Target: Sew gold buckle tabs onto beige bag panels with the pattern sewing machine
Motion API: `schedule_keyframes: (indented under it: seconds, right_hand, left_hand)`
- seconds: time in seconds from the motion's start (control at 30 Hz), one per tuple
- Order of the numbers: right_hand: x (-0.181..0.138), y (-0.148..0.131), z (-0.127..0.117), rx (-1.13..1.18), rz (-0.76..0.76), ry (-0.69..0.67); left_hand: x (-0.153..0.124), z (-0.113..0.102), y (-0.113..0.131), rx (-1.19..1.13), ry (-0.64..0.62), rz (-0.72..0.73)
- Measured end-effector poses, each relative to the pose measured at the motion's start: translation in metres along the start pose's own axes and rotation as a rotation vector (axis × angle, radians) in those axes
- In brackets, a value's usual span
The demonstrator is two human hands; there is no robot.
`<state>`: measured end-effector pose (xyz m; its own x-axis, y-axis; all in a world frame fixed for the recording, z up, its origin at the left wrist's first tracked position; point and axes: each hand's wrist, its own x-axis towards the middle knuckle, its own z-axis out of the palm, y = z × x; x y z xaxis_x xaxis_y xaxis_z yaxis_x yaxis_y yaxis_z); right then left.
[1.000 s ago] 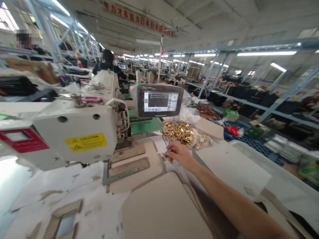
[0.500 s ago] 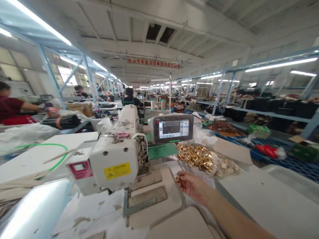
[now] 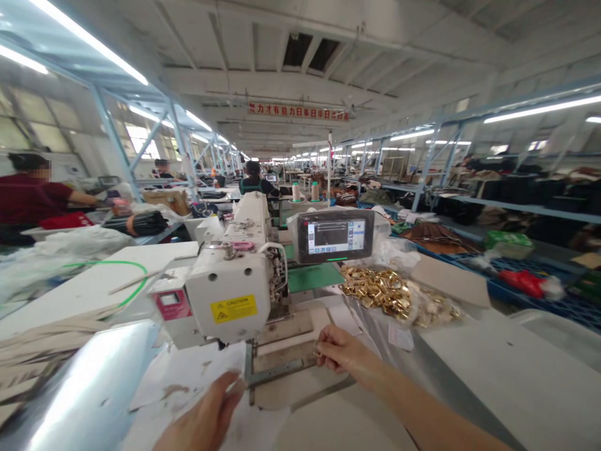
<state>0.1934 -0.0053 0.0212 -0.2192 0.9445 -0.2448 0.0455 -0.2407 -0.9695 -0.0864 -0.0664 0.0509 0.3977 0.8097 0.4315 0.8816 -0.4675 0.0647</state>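
Bright lights are hung in rows under the ceiling, and a sign with red letters is seen near the top middle. At the left, a person in dark red can be seen. Near the middle, a white machine is set on the table, with a screen to its right. Gold pieces are heaped below the screen. Just right of the middle, a small shiny piece is pinched by the right hand. At the bottom, the left hand is held just beside a metal bar; whether anything is gripped cannot be told.
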Motion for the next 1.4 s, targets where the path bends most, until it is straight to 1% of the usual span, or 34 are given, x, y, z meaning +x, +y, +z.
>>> schedule_keyframes:
  seconds: [0.03, 0.07, 0.13, 0.17, 0.23, 0.3, 0.4, 0.5, 0.6, 0.7, 0.8, 0.87, 0.93, 1.03, 1.1, 1.23, 1.3, 1.4]
  right_hand:
    - [-0.002, -0.001, 0.001, -0.051, 0.001, 0.011]
    - [-0.005, -0.001, 0.002, -0.084, 0.001, 0.013]
    - [-0.008, -0.002, 0.004, -0.099, -0.008, -0.010]
    - [-0.009, -0.002, 0.005, -0.093, -0.018, -0.030]
    - [-0.009, 0.001, 0.006, -0.112, -0.039, -0.064]
    - [-0.005, 0.005, 0.005, -0.202, -0.077, -0.068]
    - [-0.002, 0.008, 0.002, -0.406, -0.189, -0.019]
    - [-0.005, 0.003, 0.001, -0.574, -0.342, 0.011]
    - [-0.013, -0.006, 0.002, -0.681, -0.414, -0.006]
    - [-0.018, -0.011, 0.005, -0.737, -0.389, -0.017]
    - [-0.021, -0.011, 0.009, -0.832, -0.369, 0.009]
    - [-0.022, -0.009, 0.012, -0.871, -0.369, 0.028]
    - [-0.022, -0.008, 0.014, -0.832, -0.356, 0.013]
    - [-0.020, -0.006, 0.015, -0.691, -0.334, -0.032]
    - [-0.018, -0.005, 0.016, -0.616, -0.316, -0.054]
    - [-0.012, -0.004, 0.018, -0.428, -0.198, -0.092]
    - [-0.009, -0.005, 0.017, -0.361, -0.154, -0.054]
    - [0.000, -0.004, 0.010, -0.436, -0.170, 0.044]
  left_hand:
    - [0.008, 0.010, 0.011, -0.021, -0.023, 0.000]
    - [0.018, 0.019, 0.022, -0.053, -0.072, -0.002]
    - [0.038, 0.032, 0.046, -0.102, -0.151, 0.024]
    - [0.049, 0.036, 0.056, -0.100, -0.172, 0.019]
    - [0.065, 0.042, 0.070, -0.072, -0.176, 0.014]
    - [0.074, 0.048, 0.074, -0.005, -0.160, 0.008]
    - [0.075, 0.059, 0.070, 0.046, -0.148, 0.087]
    - [0.069, 0.066, 0.066, -0.011, -0.123, 0.229]
    - [0.067, 0.064, 0.065, -0.063, -0.125, 0.293]
    - [0.070, 0.055, 0.068, -0.026, -0.213, 0.254]
    - [0.074, 0.048, 0.074, 0.018, -0.323, 0.225]
    - [0.075, 0.047, 0.078, 0.015, -0.370, 0.223]
    - [0.077, 0.049, 0.080, 0.011, -0.384, 0.196]
    - [0.080, 0.055, 0.081, 0.024, -0.352, 0.093]
    - [0.083, 0.059, 0.080, 0.019, -0.331, 0.050]
    - [0.091, 0.064, 0.078, -0.026, -0.307, 0.050]
    - [0.094, 0.065, 0.077, -0.053, -0.274, 0.031]
    - [0.093, 0.066, 0.077, -0.089, -0.207, -0.013]
